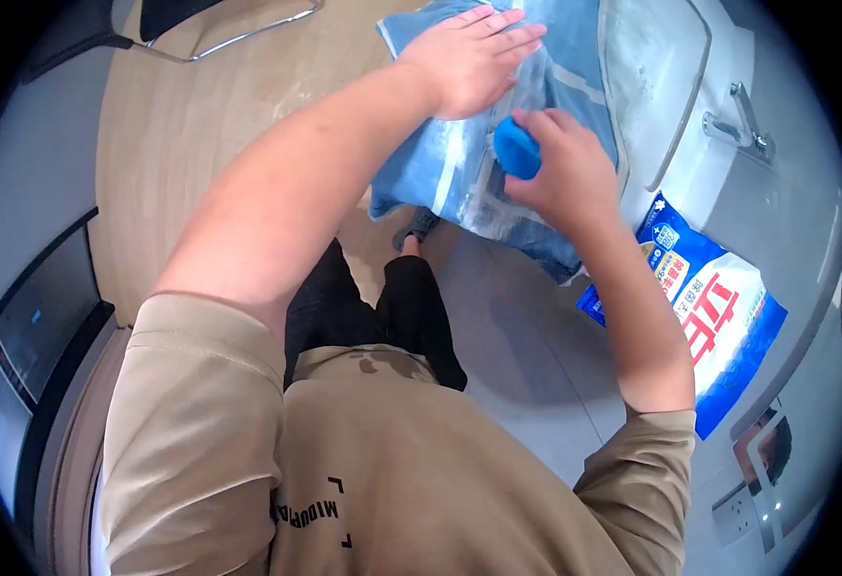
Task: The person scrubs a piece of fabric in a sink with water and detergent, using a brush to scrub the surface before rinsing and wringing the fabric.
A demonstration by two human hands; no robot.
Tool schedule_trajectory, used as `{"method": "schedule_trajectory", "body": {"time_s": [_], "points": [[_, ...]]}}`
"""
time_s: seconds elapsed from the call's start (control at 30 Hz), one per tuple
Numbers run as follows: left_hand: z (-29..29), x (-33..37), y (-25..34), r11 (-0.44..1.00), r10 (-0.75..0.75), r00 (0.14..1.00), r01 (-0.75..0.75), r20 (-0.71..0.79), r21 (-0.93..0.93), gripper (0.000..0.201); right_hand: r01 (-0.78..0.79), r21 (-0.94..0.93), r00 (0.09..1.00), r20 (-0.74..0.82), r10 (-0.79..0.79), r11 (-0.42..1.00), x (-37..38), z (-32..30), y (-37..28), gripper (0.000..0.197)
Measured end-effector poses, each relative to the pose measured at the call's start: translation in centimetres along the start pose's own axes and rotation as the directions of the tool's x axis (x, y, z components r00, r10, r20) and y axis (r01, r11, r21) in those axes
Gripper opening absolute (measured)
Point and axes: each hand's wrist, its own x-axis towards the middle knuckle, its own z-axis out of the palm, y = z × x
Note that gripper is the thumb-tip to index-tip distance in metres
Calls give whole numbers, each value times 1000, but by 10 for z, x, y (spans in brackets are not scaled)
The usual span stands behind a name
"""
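**Scrubbing: Anchor and Stroke**

My left hand (478,65) lies flat, fingers slightly apart, on the blue cloth (430,165), spread beside the white basin (687,101). My right hand (570,173) is clamped on the blue scrubber (516,149). I should anchor firmly with the left and scrub in short, overlapping strokes.

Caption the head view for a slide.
Left hand flat on blue, white-striped fabric, right hand holding a round blue object.
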Motion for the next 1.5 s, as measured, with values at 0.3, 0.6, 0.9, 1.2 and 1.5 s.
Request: {"method": "schedule_trajectory", "body": {"time_s": [0.3, 0.6, 0.9, 1.2, 1.5], "points": [[5, 2, -1, 999, 15, 1000, -14, -14, 44, 55, -9, 87, 992, 123, -2, 996, -25, 11, -7, 60], [2, -3, -5, 999, 21, 998, -23, -65, -27, 54, -98, 318, 967, -194, 166, 943, -25, -23, -11, 60], [15, 2, 5, 983, -79, 995, 68, 59, 169, 55, -331, 237, 927, -100, 362, 913, -77, 39, -25, 61], [-34, -60, 48, 997, 74, 962, -74, 262, -8, 86, -403, 506, 758, -283, 588, 763, -75, 36, -29, 61], [-45, -99, 45, 996, -7, 905, 44, 426, -76, 122, -611, 305, 740, -107, 664, 730, -43, 37, -35, 64]]}}
